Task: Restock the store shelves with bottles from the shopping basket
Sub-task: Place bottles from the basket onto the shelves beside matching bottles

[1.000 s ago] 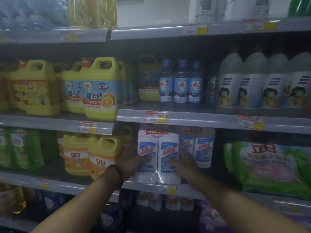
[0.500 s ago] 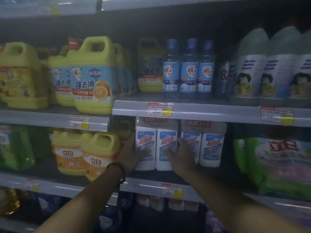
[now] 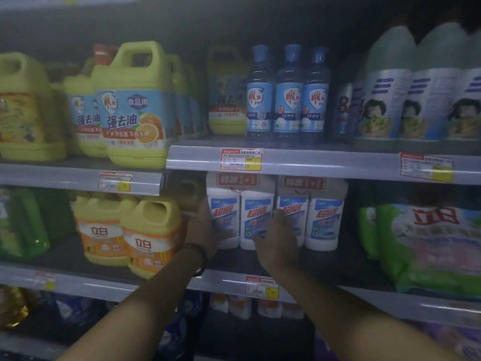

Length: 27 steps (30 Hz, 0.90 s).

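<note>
Upper shelf: yellow jugs at the left, three blue bottles in the middle, large pale bottles at the right.
Green bottles: far left on the middle shelf, blurred.
Orange jugs: two upright at the front, the nearer one just beside the left hand.
Left hand: dark band at the wrist. The fingers are curled round the left side of the twin-pack, in the narrow space between it and the orange jug.
Twin-pack: two white bottles with blue labels, wrapped together. It stands upright on the middle shelf, set back from the front edge and held between both hands.
Right hand: the fingers are curled over the pack's lower front and right side, with one fingertip up in the gap toward the next pack.
Second twin-pack: same product, upright, just beside the first. Whether they touch cannot be told.
Green bag: soft pack at the far right, blurred.
Shopping basket: not in view.
Likely step: settling the pack into its row.
Risk, left: pulling the hand out of the tight space could nudge the orange jug toward the shelf edge.
Risk, right: a sideways push could tip the second pack.
Risk, above: the pack's top sits close under the upper shelf, so lifting it could make it catch.
</note>
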Available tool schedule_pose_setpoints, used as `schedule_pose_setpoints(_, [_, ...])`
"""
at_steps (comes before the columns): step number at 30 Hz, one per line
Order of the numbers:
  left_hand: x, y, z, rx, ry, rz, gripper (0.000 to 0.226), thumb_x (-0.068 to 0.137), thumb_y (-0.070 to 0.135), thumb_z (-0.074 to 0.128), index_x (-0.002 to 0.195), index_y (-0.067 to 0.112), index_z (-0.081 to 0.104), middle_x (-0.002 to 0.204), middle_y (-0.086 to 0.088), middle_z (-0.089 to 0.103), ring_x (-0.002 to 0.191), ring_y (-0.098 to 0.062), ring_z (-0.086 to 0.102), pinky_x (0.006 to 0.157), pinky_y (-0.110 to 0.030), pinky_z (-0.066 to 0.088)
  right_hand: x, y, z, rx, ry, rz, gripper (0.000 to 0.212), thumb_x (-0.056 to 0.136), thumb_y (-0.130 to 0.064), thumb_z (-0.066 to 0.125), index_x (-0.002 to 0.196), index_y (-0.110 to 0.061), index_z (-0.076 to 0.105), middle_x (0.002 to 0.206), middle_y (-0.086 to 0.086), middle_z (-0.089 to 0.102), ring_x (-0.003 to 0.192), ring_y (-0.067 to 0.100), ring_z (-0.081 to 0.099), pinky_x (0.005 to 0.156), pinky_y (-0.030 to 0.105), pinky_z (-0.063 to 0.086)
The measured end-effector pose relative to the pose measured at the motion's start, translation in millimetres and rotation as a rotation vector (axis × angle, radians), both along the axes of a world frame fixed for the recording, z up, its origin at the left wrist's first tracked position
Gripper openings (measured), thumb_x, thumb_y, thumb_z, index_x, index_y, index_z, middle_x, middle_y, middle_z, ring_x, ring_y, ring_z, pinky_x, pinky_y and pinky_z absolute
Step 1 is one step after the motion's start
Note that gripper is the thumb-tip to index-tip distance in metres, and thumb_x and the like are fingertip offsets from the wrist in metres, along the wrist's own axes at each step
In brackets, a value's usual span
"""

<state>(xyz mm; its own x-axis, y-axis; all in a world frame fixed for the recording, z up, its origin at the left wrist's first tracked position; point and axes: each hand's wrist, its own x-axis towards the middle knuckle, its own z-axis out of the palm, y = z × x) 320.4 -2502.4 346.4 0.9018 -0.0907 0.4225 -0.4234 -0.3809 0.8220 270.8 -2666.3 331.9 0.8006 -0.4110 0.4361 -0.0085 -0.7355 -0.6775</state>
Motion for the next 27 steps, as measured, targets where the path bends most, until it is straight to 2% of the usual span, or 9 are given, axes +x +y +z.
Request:
schedule_pose_setpoints(3, [5,-4,0,0.026,0.002,0.064,0.07,0.076,0.004,0.092,0.126,0.026,0.047,0.126,0.0,0.069,0.113,-0.016,0.065,0.101,-0.044,0.058,-3,-1,-3,0.03,-0.026,0.033,0.04,0.095,-0.018,0.077,0.121,-0.022,0.047,0.127,0.003,0.057,0.114,0.02,0.067,0.075,0.015,0.052])
schedule_pose_setpoints(5, [8,-5,-3,0.037,-0.002,0.087,0.067,0.077,0.006,0.092,0.126,0.023,0.05,0.126,0.002,0.068,0.111,-0.013,0.063,0.098,-0.039,0.058,-6,-2,-7,0.009,0.015,0.066,0.041,0.096,-0.016,0.075,0.125,-0.023,0.047,0.129,0.001,0.055,0.118,0.016,0.064,0.069,0.008,0.043])
schedule_pose_setpoints(8, [13,-7,-7,0.037,0.023,0.1,0.067,0.078,0.008,0.092,0.129,0.022,0.051,0.123,0.006,0.066,0.11,-0.014,0.064,0.098,-0.04,0.057,-7,-1,-6,-0.023,0.075,0.083,0.053,0.096,-0.017,0.075,0.141,-0.022,0.046,0.136,0.0,0.053,0.124,0.017,0.06,0.083,0.016,0.045])
schedule_pose_setpoints(13, [20,-11,-6,0.017,0.1,0.104,0.067,0.08,0.006,0.09,0.131,0.02,0.049,0.126,-0.001,0.068,0.117,-0.023,0.067,0.097,-0.041,0.058,-15,-1,1,0.016,0.138,0.145,0.064,0.098,-0.013,0.071,0.154,-0.018,0.043,0.144,0.004,0.051,0.131,0.021,0.057,0.1,0.027,0.051])
schedule_pose_setpoints(18, [10,-19,-10,0.029,0.156,0.168,0.068,0.084,0.009,0.088,0.138,0.012,0.046,0.121,0.001,0.062,0.122,-0.028,0.067,0.093,-0.036,0.057,-44,-12,15,-0.098,0.165,0.211,0.046,0.1,-0.018,0.066,0.144,-0.022,0.052,0.138,0.001,0.059,0.127,0.019,0.061,0.099,0.028,0.054])
schedule_pose_setpoints(20, [-9,-23,-10,0.154,0.07,0.286,0.069,0.087,0.014,0.084,0.142,0.006,0.043,0.132,-0.013,0.061,0.124,-0.038,0.063,0.097,-0.043,0.056,-61,-21,16,-0.178,0.161,0.246,0.044,0.102,-0.023,0.065,0.145,-0.024,0.054,0.14,-0.001,0.059,0.127,0.018,0.061,0.103,0.033,0.056])
schedule_pose_setpoints(22, [-36,-24,-11,0.354,-0.137,0.371,0.072,0.086,0.018,0.081,0.145,0.006,0.041,0.14,-0.024,0.053,0.127,-0.044,0.056,0.103,-0.054,0.053,-82,-32,16,-0.216,0.169,0.25,0.043,0.101,-0.026,0.066,0.143,-0.024,0.056,0.139,-0.003,0.057,0.126,0.016,0.059,0.106,0.035,0.054])
schedule_pose_setpoints(25, [-95,-31,-13,0.481,-0.416,0.12,0.057,0.086,0.015,0.073,0.138,0.019,0.05,0.136,-0.008,0.053,0.123,-0.031,0.055,0.095,-0.048,0.059,-112,-44,7,-0.213,0.187,0.266,0.039,0.094,-0.031,0.07,0.132,-0.028,0.062,0.13,-0.005,0.062,0.12,0.015,0.063,0.102,0.037,0.057])
schedule_pose_setpoints(27, [-139,-40,-14,0.532,-0.435,-0.052,0.043,0.087,0.021,0.067,0.128,0.025,0.056,0.126,-0.001,0.058,0.115,-0.025,0.058,0.087,-0.043,0.059,-123,-61,-18,-0.169,0.202,0.315,0.039,0.087,-0.04,0.07,0.125,-0.031,0.065,0.125,-0.01,0.069,0.117,0.01,0.067,0.098,0.04,0.059])
